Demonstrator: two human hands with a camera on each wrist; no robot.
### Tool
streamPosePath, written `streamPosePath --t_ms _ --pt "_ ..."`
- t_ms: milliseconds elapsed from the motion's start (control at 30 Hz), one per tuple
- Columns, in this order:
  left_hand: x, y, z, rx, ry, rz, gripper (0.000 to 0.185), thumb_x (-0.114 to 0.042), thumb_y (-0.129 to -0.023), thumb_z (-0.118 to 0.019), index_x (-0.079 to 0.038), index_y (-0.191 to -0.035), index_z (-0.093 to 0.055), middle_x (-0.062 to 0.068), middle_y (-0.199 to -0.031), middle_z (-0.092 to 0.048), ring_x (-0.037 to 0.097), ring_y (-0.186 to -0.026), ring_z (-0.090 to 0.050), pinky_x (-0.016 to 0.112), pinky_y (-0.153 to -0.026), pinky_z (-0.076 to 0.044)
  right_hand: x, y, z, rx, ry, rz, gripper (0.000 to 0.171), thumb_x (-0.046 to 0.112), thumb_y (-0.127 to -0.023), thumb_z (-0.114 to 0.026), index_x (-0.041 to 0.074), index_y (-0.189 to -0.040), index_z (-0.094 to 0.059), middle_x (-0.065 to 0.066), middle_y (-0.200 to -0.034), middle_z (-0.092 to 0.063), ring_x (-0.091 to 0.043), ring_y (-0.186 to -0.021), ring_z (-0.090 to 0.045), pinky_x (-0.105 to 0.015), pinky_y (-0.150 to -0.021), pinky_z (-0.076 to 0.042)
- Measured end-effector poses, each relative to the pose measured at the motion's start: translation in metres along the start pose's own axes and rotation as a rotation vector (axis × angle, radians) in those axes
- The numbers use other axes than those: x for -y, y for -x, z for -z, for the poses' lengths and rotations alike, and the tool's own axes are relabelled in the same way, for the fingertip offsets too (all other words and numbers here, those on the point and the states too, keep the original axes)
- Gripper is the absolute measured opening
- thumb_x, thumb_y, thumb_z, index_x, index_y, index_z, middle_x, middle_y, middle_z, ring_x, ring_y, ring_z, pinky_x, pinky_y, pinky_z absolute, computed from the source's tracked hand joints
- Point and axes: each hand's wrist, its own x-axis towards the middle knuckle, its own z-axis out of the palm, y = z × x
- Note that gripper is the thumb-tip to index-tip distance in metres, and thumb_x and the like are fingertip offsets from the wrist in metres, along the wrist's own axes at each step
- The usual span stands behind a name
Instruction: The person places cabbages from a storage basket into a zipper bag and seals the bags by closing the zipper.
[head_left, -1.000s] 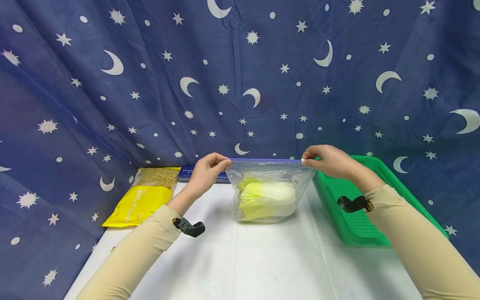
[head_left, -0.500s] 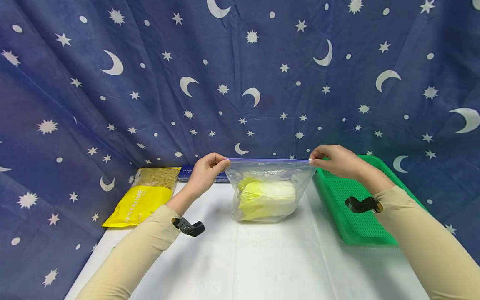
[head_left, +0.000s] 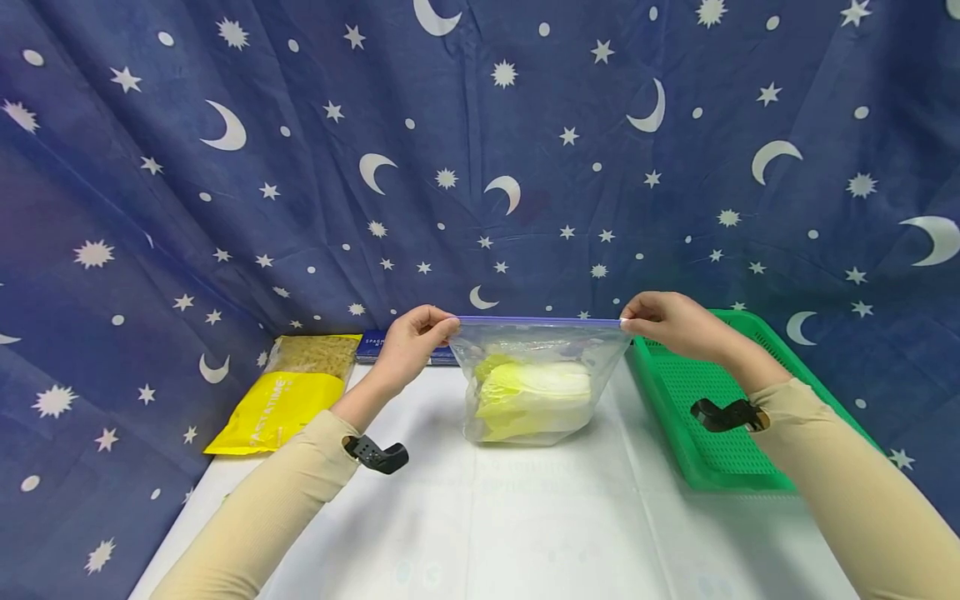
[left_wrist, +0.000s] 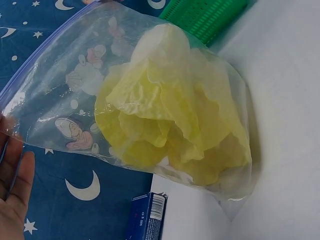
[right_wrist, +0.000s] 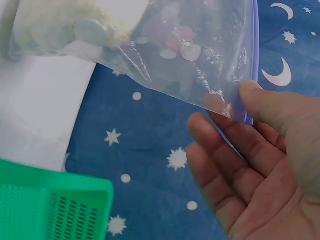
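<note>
A clear zip bag [head_left: 540, 337] with a purple zip strip along its top stands upright on the white table. Inside it lies a napa cabbage [head_left: 536, 392], pale stem end to the right and yellow leaves to the left. My left hand [head_left: 411, 343] pinches the bag's top left corner between thumb and fingers. At the opposite top corner, my right hand [head_left: 667, 323] pinches the end of the zip strip. The right wrist view shows the thumb [right_wrist: 265, 102] pressed on the purple strip. Cartoon prints show on the bag [left_wrist: 60, 95] in the left wrist view.
To the right is a green plastic basket [head_left: 686, 450]. A yellow pasta bag [head_left: 281, 408] lies at the left, with a dark blue spaghetti box [head_left: 371, 344] behind my left hand. A blue star-and-moon curtain [head_left: 480, 150] hangs behind the white table [head_left: 540, 517].
My right hand has slid right along the zip strip to its right end, over the basket's left edge. The left hand has stayed at its corner. The cabbage has not moved.
</note>
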Motion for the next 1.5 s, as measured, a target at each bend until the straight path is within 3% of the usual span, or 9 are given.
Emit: streamPosePath --t_ms 133,267,433,733,900,1067,1233,1333,1500 --pt "-0.001 0.0 0.0 -0.008 0.024 0.014 0.023 -0.029 -0.098 -0.072 -0.008 -0.106 -0.073 0.01 -0.1 -0.069 0.028 -0.092 -0.065 0.046 -0.092 -0.058 -0.004 -0.001 -0.004 0.006 -0.137 -0.046 0.026 0.027 -0.104 -0.062 0.006 -0.118 -0.064 -0.012 -0.111 -0.068 -0.025 -0.099 -0.065 -0.041 -0.086 -0.058" --pt "-0.001 -0.002 0.0 -0.017 0.038 0.03 0.023 -0.028 -0.098 -0.071 -0.007 -0.109 -0.073 0.01 -0.102 -0.07 0.026 -0.091 -0.065 0.04 -0.09 -0.059 -0.007 -0.003 -0.007 0.019 -0.273 -0.103 0.037 0.028 -0.101 -0.067 0.004 -0.129 -0.063 -0.015 -0.119 -0.069 -0.026 -0.102 -0.067 -0.043 -0.09 -0.058" --pt "-0.003 -0.01 0.0 -0.016 0.029 0.054 0.024 -0.028 -0.1 -0.069 -0.007 -0.112 -0.072 0.01 -0.104 -0.07 0.025 -0.093 -0.067 0.036 -0.087 -0.06 -0.007 -0.012 -0.012 -0.008 -0.373 -0.172 0.042 0.026 -0.102 -0.067 0.001 -0.134 -0.059 -0.017 -0.124 -0.068 -0.029 -0.108 -0.068 -0.045 -0.095 -0.057" --pt "-0.005 -0.031 0.005 -0.068 0.032 0.043 0.025 -0.029 -0.101 -0.066 -0.008 -0.114 -0.071 0.009 -0.106 -0.068 0.023 -0.099 -0.065 0.032 -0.087 -0.06 -0.003 -0.036 -0.022 -0.172 -0.417 -0.165 0.029 0.017 -0.102 -0.065 0.0 -0.126 -0.062 -0.018 -0.118 -0.068 -0.026 -0.105 -0.069 -0.03 -0.085 -0.06" --pt "-0.001 -0.032 0.012 -0.08 0.048 0.013 0.027 -0.03 -0.101 -0.067 -0.007 -0.116 -0.071 0.009 -0.111 -0.068 0.023 -0.104 -0.067 0.032 -0.092 -0.058 -0.001 -0.042 -0.029 -0.223 -0.412 -0.11 0.025 0.016 -0.103 -0.063 -0.001 -0.123 -0.064 -0.019 -0.121 -0.067 -0.029 -0.109 -0.067 -0.026 -0.086 -0.059" --pt "0.003 -0.021 0.019 -0.056 0.044 0.032 0.029 -0.029 -0.1 -0.068 -0.006 -0.117 -0.072 0.01 -0.115 -0.068 0.025 -0.107 -0.067 0.034 -0.095 -0.057 0.001 -0.036 -0.04 -0.205 -0.369 -0.092 0.021 0.012 -0.104 -0.06 0.0 -0.121 -0.065 -0.019 -0.124 -0.067 -0.035 -0.115 -0.066 -0.03 -0.09 -0.059" --pt "0.008 -0.001 0.026 -0.003 0.003 0.033 0.029 -0.028 -0.1 -0.068 -0.007 -0.119 -0.072 0.01 -0.116 -0.069 0.026 -0.106 -0.068 0.031 -0.091 -0.058 0.002 -0.022 -0.048 -0.18 -0.318 -0.085 0.018 0.012 -0.104 -0.059 0.003 -0.118 -0.067 -0.015 -0.12 -0.069 -0.029 -0.111 -0.068 -0.04 -0.093 -0.058" --pt "0.011 0.014 0.03 0.055 -0.068 0.012 0.026 -0.03 -0.101 -0.067 -0.011 -0.118 -0.072 0.006 -0.113 -0.071 0.024 -0.102 -0.07 0.035 -0.091 -0.059 0.002 -0.009 -0.055 -0.15 -0.293 -0.069 0.016 0.012 -0.104 -0.06 0.005 -0.116 -0.068 -0.013 -0.116 -0.07 -0.026 -0.107 -0.068 -0.042 -0.091 -0.058" --pt "0.017 0.042 0.032 0.185 -0.183 -0.008 0.022 -0.032 -0.101 -0.067 -0.015 -0.114 -0.075 0.0 -0.11 -0.071 0.02 -0.098 -0.069 0.041 -0.088 -0.059 -0.003 0.016 -0.071 -0.096 -0.234 -0.03 0.01 0.008 -0.101 -0.063 0.009 -0.106 -0.071 -0.008 -0.109 -0.071 -0.021 -0.095 -0.067 -0.035 -0.079 -0.057"
